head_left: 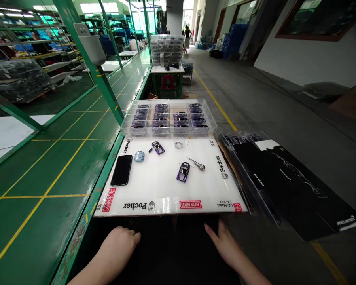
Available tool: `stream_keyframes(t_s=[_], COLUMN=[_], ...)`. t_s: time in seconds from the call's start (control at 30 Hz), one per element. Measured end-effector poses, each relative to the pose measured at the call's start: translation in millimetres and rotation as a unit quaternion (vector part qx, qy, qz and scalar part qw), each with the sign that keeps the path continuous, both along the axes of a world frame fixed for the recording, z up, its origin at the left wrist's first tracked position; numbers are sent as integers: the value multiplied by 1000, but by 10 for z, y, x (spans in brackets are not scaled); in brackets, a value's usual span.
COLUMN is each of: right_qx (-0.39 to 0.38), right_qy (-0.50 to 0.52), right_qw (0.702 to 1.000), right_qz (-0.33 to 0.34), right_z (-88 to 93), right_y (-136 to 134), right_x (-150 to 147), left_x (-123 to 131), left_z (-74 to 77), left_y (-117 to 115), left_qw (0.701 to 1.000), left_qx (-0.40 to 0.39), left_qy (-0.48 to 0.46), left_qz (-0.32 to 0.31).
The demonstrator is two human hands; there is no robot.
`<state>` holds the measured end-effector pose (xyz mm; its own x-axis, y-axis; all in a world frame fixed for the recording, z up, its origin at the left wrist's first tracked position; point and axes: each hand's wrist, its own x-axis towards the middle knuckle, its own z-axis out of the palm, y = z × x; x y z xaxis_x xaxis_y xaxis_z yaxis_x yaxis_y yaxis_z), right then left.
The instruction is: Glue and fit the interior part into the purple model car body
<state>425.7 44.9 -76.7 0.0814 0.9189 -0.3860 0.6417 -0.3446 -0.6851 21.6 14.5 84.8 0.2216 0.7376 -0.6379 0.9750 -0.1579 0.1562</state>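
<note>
Below the front edge of the white work board, my left hand [118, 246] is closed, with its fingers curled under. Whether anything is in it is hidden. On the other side, my right hand [224, 240] hangs low with thumb and fingers apart, nothing visible in it. Closest to the hands on the board [160, 186] lies a purple and black toy car [183, 172]. Beside it rests a pointed tool with a metal handle [199, 165]. Farther back are a second toy car [158, 147], a small dark piece [150, 150] and a small clear cup [179, 143].
A black phone [121, 170] and a light-blue patterned case [139, 156] lie at the board's left. Behind stands a clear divided tray [212, 126] of purple cars. To the right, a black sheet [284, 186] covers another tray. A green conveyor [59, 170] runs along the left.
</note>
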Motion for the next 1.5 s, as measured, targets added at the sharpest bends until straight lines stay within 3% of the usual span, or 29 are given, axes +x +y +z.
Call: stream_keyframes(t_s=[0.07, 0.1, 0.2, 0.27, 0.33, 0.4, 0.47, 0.6, 0.7, 0.87, 0.93, 0.97, 1.07, 1.1, 1.17, 1.27, 1.37, 1.5], right_qx=[-3, -1, 29, 63, 139, 194, 224, 217, 113, 14, 22, 44, 142, 159, 160, 165, 186, 202], right_qy=[-14, -19, -6, 68, 95, 74, 65, 197, 406, 575, 586, 582, 537, 521, 501, 442, 351, 285], right_qw=[1000, 1000, 990, 976, 972, 972, 970, 955, 906, 818, 810, 811, 826, 832, 845, 881, 918, 936], right_qz=[7, 19, 141, 197, 165, 107, 65, 50, 31, -11, -21, -35, -94, -103, -97, -34, 21, 42], right_z=[140, 259, 801, 1230, 1600, 1849, 1979, 2100, 2237, 2389, 2334, 2279, 2055, 1979, 1854, 1763, 1764, 1791], right_y=[-61, -84, -50, 103, 365, 708, 1097, 1855, 2274, 2660, 2743, 2768, 2774, 2755, 2698, 2603, 2537, 2514], right_x=[-26, -29, 19, 77, 103, 62, -50, -374, -589, -905, -1056, -1132, -1313, -1348, -1380, -1384, -1395, -1408], left_x=[133, 217, 513, 720, 918, 1103, 1262, 1382, 1208, 707, 593, 565, 559, 568, 584, 599, 614, 612], left_z=[197, 287, 446, 423, 321, 197, 101, 46, 95, 246, 287, 295, 254, 223, 150, 61, 28, 30], left_y=[-37, -32, 163, 458, 831, 1204, 1511, 1835, 1895, 2033, 2166, 2243, 2449, 2493, 2530, 2495, 2449, 2445], left_qw=[998, 990, 956, 944, 938, 934, 933, 929, 910, 829, 775, 732, 565, 529, 502, 482, 458, 437], left_qx=[-3, 4, 95, 165, 217, 238, 242, 210, 172, 35, -21, -56, -170, -191, -203, -219, -256, -251], left_qy=[-65, -141, -274, -265, -223, -206, -204, -236, -295, -478, -562, -613, -751, -772, -787, -794, -797, -801], left_qz=[-17, -8, 40, 109, 156, 168, 172, 191, 234, 287, 289, 291, 297, 296, 295, 298, 299, 324])
